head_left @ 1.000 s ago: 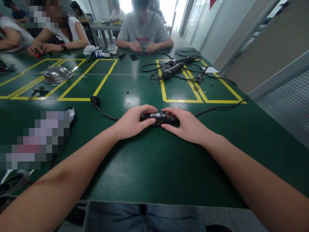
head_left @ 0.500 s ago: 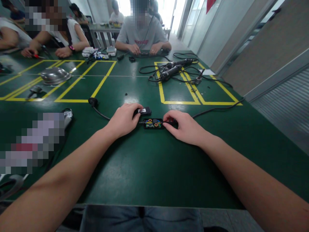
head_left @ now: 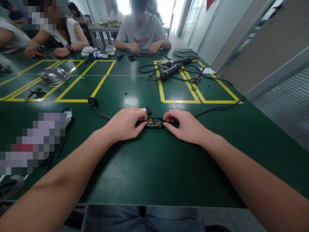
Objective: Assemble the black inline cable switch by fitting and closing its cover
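Left hand [head_left: 127, 124] pinching one end, right hand [head_left: 185, 127] the other, open circuit casing [head_left: 154, 123] between them on the green table [head_left: 154, 167]; white label [head_left: 144, 109] on the cover [head_left: 149, 110] just beyond, unreadable; red shirt lettering [head_left: 142, 41] ending "ssup"; cabled tools [head_left: 171, 71] farther off, tabletop running to the near edge

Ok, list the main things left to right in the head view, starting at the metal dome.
Metal dome, black plug, left hand, opened black case with circuit parts, right hand.
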Demonstrator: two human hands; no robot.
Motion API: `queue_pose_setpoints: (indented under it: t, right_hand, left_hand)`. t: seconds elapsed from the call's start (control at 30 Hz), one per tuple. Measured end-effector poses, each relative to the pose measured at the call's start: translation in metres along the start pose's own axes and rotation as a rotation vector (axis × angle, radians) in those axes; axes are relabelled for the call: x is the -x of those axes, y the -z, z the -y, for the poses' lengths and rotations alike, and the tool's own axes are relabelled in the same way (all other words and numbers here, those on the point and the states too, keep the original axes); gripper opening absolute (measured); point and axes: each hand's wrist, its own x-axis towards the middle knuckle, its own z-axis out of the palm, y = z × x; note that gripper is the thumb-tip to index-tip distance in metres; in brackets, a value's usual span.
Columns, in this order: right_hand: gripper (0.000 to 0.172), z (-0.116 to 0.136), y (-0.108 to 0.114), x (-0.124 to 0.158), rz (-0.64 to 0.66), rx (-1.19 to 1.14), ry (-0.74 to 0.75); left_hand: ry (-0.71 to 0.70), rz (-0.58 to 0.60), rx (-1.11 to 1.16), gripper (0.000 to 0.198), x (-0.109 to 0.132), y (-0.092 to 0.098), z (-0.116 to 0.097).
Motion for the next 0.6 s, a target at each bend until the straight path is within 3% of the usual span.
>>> queue_pose_setpoints:
  t: [0.6]
  right_hand:
    - [0.005, 0.0016, 0.0006, 0.0013, -0.014, -0.035, 0.014]
  left_hand:
    - [0.04, -0.015, 0.14, 0.013, -0.0007, 0.0005, 0.0012]
